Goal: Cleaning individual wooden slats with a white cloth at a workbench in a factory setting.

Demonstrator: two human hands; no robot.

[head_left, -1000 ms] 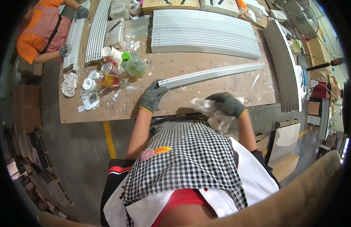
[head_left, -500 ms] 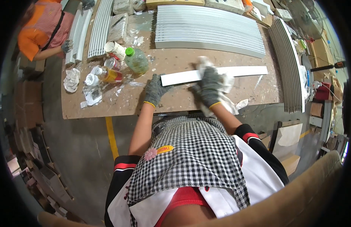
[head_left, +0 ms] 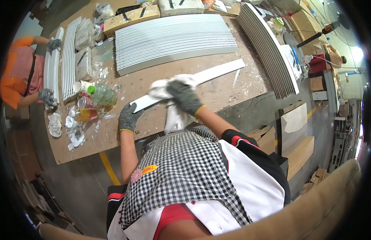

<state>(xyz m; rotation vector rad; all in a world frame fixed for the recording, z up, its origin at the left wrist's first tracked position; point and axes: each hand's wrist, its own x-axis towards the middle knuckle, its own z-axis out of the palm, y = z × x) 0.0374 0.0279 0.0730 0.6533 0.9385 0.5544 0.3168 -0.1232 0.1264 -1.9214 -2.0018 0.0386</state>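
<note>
A long flat white strip (head_left: 219,72) lies at a slant on the brown work table, its right end farther away. My left hand (head_left: 130,119), in a grey knitted glove with a yellow cuff, grips the strip's near left end. My right hand (head_left: 186,98), gloved alike, presses a crumpled white cloth (head_left: 159,89) onto the strip's left half. Part of the cloth hangs toward the table's front edge, against my checked apron. The right fingertips are partly sunk in the cloth.
Beyond the strip lies a wide row of white strips (head_left: 173,40); another stack (head_left: 267,50) stands right. At left are a green-capped bottle (head_left: 103,95), a bottle of amber liquid (head_left: 84,115) and a crumpled cloth (head_left: 54,125). A co-worker in orange (head_left: 23,76) handles strips (head_left: 52,70) at far left.
My right hand has slid the cloth leftward along the strip, closer to my left hand. The view has turned, so the table appears slanted. Both of the co-worker's gloved hands now show.
</note>
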